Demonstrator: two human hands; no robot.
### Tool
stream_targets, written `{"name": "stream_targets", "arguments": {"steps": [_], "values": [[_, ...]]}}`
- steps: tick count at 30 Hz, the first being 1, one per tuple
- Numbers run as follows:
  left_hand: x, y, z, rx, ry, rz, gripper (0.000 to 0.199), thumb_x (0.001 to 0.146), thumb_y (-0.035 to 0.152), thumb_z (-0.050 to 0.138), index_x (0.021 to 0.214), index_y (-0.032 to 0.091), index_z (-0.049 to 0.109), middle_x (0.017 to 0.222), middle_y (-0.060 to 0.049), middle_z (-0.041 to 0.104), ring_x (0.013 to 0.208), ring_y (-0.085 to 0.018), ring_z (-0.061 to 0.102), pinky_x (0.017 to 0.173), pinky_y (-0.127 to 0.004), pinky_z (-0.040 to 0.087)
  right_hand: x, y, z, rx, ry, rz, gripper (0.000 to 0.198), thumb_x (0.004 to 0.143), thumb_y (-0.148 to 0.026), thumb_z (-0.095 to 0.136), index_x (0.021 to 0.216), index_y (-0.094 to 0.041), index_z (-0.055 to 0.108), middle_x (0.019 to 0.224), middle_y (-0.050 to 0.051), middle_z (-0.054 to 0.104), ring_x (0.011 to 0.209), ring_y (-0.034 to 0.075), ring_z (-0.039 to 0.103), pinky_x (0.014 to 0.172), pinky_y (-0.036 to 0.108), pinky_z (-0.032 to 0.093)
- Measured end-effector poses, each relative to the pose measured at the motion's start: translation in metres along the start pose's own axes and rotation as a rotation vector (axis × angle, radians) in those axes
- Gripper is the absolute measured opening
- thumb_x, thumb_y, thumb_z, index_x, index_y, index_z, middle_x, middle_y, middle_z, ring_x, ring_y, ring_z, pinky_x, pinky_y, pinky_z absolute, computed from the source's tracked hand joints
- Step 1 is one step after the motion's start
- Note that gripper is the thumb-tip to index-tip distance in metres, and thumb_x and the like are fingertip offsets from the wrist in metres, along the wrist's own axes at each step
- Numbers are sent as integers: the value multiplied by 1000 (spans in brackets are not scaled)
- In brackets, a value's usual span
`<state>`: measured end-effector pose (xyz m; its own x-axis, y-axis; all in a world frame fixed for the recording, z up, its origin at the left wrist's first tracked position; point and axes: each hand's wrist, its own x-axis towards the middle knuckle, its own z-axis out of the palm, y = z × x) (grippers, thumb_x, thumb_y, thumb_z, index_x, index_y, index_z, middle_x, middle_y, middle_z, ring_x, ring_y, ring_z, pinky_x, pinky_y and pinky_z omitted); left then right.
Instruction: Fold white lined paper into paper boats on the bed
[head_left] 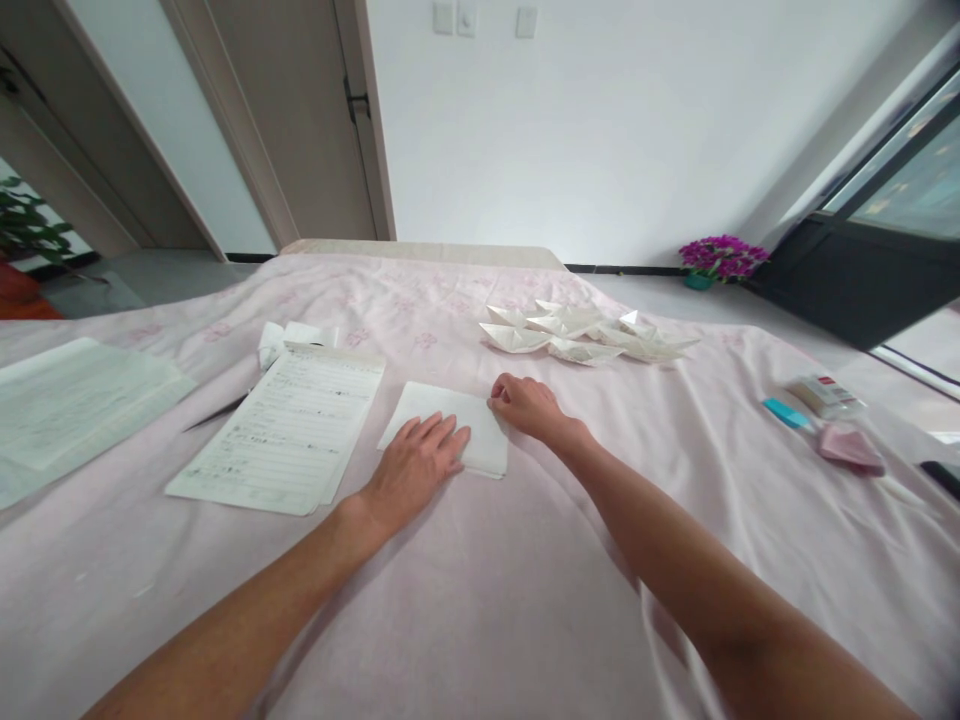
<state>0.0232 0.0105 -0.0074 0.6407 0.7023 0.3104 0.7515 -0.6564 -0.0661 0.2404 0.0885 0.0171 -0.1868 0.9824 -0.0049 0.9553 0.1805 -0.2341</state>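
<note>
A folded sheet of white paper (485, 440) lies on the pink cloth in front of me. My left hand (420, 458) rests flat on its left part, fingers stretched out. At the paper's right edge, my right hand (529, 406) has its fingers curled in, thumb and forefinger closed on the edge. Beyond the right hand sits a group of several folded paper boats (577, 332). Left of the left hand lies a stack of lined, written sheets (281, 430).
A pointed dark blade (214, 415) sticks out beside the written sheets, near crumpled white paper (300, 334). More thin sheets (82, 405) lie far left. On the right are a blue item (786, 412), a clear packet (825, 395) and a pink item (850, 446).
</note>
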Motion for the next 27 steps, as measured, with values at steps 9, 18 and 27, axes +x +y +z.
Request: {"name": "stream_targets", "arguments": {"steps": [9, 18, 27], "values": [[-6, -12, 1, -73, 76, 76, 45, 91, 6, 45, 133, 18, 52, 133, -11, 60, 127, -27, 52, 108, -50, 37, -35, 0, 1, 159, 19, -60, 13, 82, -23, 51, 84, -22, 64, 83, 2, 68, 72, 17, 57, 63, 27, 38], [-11, -25, 11, -147, 96, -16, 38, 95, 14, 44, 127, 26, 59, 135, -7, 59, 136, -31, 41, 109, -61, 28, -53, 0, 21, 469, 173, -685, 55, 57, 1, 44, 103, -21, 65, 112, 5, 67, 106, 20, 60, 98, 38, 44], [-9, -35, 28, -238, 107, -91, 31, 95, 26, 50, 125, 24, 60, 134, -9, 60, 129, -26, 50, 106, -52, 37, -43, 12, 24, 413, 161, -562, 46, 70, -6, 54, 112, -22, 66, 111, 6, 69, 106, 22, 62, 98, 41, 47]]}}
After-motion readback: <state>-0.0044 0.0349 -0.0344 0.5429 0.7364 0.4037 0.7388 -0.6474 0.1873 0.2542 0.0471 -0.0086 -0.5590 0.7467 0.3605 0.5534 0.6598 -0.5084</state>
